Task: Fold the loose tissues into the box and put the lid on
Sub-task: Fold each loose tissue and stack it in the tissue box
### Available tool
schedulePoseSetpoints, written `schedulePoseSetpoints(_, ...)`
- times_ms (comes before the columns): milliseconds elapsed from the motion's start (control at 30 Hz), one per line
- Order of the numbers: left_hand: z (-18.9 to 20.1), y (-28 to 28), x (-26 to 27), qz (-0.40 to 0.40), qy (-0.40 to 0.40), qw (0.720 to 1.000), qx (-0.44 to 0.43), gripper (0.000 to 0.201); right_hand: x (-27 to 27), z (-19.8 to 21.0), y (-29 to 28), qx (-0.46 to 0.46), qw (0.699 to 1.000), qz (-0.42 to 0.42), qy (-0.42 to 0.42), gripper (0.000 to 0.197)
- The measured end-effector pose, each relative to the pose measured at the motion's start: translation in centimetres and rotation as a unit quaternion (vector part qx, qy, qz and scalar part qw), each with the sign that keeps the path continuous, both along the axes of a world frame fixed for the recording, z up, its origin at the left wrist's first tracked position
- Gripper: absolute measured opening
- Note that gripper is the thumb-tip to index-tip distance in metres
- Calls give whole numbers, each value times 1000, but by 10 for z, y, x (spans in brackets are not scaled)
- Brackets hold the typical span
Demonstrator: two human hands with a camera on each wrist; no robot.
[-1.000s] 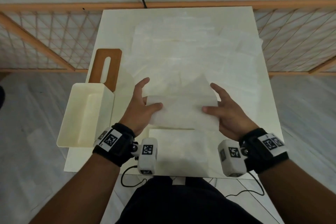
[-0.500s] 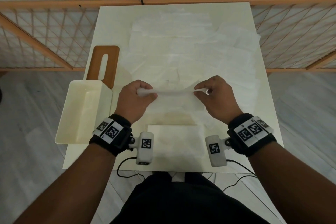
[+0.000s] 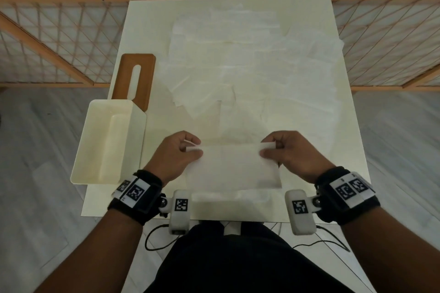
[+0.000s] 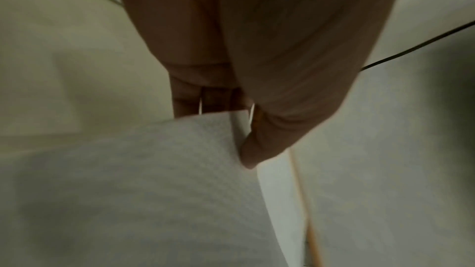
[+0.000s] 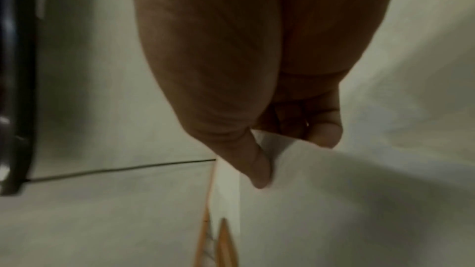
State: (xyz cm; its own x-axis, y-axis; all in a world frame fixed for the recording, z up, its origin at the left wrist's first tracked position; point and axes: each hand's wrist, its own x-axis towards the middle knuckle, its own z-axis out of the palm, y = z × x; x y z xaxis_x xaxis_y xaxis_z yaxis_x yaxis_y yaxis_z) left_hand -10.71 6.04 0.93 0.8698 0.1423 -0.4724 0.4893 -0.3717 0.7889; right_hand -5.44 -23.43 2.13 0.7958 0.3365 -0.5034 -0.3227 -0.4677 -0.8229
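I hold a folded white tissue (image 3: 233, 164) stretched between both hands above the near part of the table. My left hand (image 3: 188, 150) pinches its left end, thumb on top; in the left wrist view the tissue (image 4: 144, 180) hangs below that pinch. My right hand (image 3: 273, 150) pinches the right end, and the tissue (image 5: 347, 200) shows under its thumb. Several loose tissues (image 3: 250, 59) lie spread over the middle and far table. The open cream box (image 3: 95, 150) stands at the left edge. Behind it lies the brown slotted lid (image 3: 145, 71). Another folded tissue (image 3: 238, 204) lies flat by the near edge.
The cream table (image 3: 145, 26) is small, and the box overhangs its left edge. A wooden lattice rail (image 3: 59, 38) runs behind and to both sides. Grey floor surrounds the table. Black cables (image 3: 154, 238) hang below the near edge.
Both hands pinched the tissue's ends, lifted and folded it, then drew it toward me; it now hangs as a flat folded strip over the near tissue.
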Motion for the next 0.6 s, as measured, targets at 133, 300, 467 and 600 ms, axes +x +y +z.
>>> schedulePoseSetpoints(133, -45, -7, -16, -45, 70, 990, 110, 15, -16, -45, 7, -167, 983, 73, -27, 6)
schedulePoseSetpoints(300, -64, -16, -22, -6, 44, 986, 158, 17, -28, -69, 15, -210, 974, 51, -72, 8)
schedulePoseSetpoints(467, -71, -12, -24, 21, 24, 986, 162, 18, -31, -78, 17, -223, 971, 39, -81, 9)
schedulePoseSetpoints(600, -77, -11, -26, 27, 20, 987, 156, 19, -33, -83, 17, -231, 969, 38, -82, 10)
